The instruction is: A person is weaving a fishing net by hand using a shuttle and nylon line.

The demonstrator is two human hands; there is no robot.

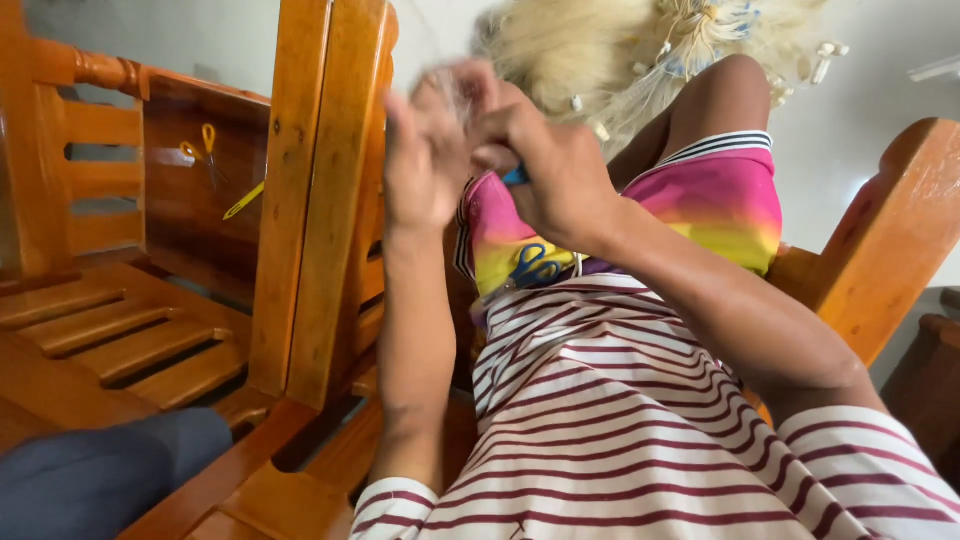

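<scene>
In the head view, the person sits on a wooden chair [320, 200] and holds both hands up close together in front of the camera. The left hand [425, 165] has its fingers bent and pinched on thin, pale threads of a fishing net [600, 50], which lies as a big light-yellow heap over the knees, with small white floats in it. The right hand [555, 175] is closed around a small blue tool [516, 177]; only its tip shows, so I cannot tell exactly what it is. Blue-handled scissors [532, 266] lie on the lap, on the colourful shorts [720, 205]. I judge the work on the net is in the middle: most of the heap looks loose and tangled, and how much is finished cannot be seen. Yellow-handled scissors [203, 150] lie on a wooden bench [120, 330] at the left.
</scene>
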